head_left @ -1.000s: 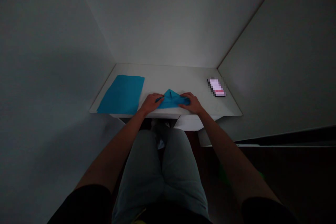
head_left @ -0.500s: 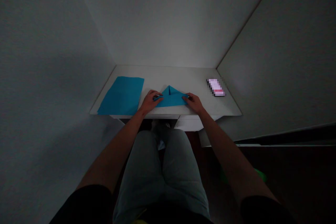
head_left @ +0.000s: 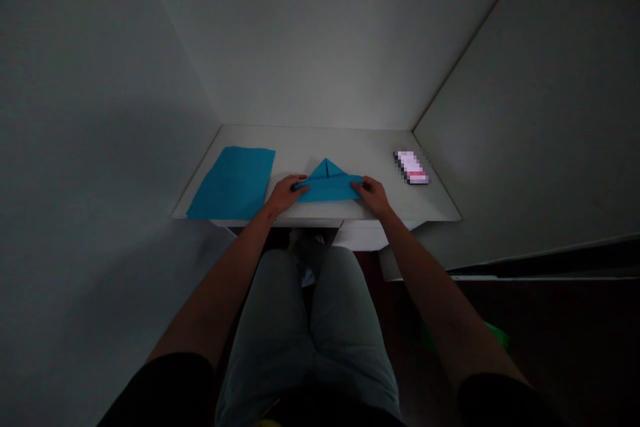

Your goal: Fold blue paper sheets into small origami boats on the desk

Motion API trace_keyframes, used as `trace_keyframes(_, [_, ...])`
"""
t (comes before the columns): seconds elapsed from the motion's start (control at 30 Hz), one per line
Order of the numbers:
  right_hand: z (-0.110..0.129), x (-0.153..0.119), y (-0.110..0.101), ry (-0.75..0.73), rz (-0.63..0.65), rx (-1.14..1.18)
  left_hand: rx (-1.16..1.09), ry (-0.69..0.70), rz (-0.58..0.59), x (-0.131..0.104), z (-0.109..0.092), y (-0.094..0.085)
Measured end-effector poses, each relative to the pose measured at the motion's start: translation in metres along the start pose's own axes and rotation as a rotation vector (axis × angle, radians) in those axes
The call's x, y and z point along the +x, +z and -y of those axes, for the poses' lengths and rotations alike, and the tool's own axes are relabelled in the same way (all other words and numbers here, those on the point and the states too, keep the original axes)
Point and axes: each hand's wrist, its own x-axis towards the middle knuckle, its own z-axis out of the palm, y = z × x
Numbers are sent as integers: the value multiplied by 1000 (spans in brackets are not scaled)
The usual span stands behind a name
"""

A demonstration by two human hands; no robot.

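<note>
A folded blue paper [head_left: 329, 189] lies over the white desk between my hands, with a triangular peak pointing away from me and a dark slit down its middle. Its left end is pinched by my left hand [head_left: 287, 193], thumb on top. At the right end, my right hand [head_left: 373, 195] grips the paper between thumb and fingers. The fingertips beneath the paper are partly hidden.
Flat blue paper [head_left: 233, 183] rests on the left of the white desk [head_left: 345, 142]. A phone [head_left: 412, 167] with a lit, blurred screen lies at the right. Walls enclose the desk behind and at both sides.
The folded paper has shifted slightly to the right and away from me. Its strip looks flatter and straighter, and the slit is narrower. Both hands still hold its ends.
</note>
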Motion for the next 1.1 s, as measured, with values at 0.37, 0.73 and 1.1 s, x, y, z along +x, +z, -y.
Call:
trace_keyframes(0.37, [-1,0,1,27,39,124,-344,-101,-40,4,10,8])
trace_keyframes(0.73, [-2,1,-4,-53,51,-32,-127,-69,-92,5,-1,5])
trace_keyframes(1.1, [-7,-1,-7,-197,-124,-179,0,38,-169,-1,4,8])
